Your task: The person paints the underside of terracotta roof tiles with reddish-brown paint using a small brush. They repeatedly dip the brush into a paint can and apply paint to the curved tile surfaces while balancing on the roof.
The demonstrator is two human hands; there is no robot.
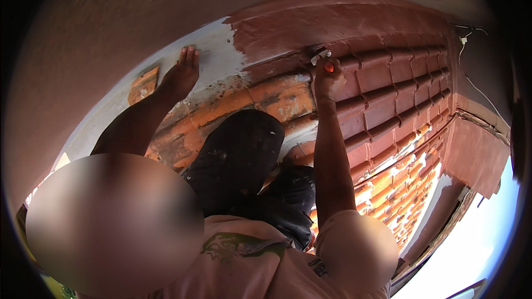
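My right hand [331, 82] grips a paintbrush [320, 58] with a pale ferrule and a bit of orange handle showing. Its dark bristles touch the reddish-brown painted surface [277, 30] just above a row of roof tiles [382, 80] of the same colour. Further left, my left hand [184, 73] rests with fingers stretched out on a pale grey, unpainted band [219, 44]. A ragged paint edge divides this band from the brown part. Below the band lie bare orange tiles [282, 99], stained with dark and whitish patches.
My dark-trousered knees [238, 144] are bent over the tiles. A brown overhang [111, 33] curves close above. A small orange tile piece [144, 84] sits in the pale band. At right, a thin white cable [475, 86] hangs by a brown wall, and sunlit orange tiles [407, 196] slope away below.
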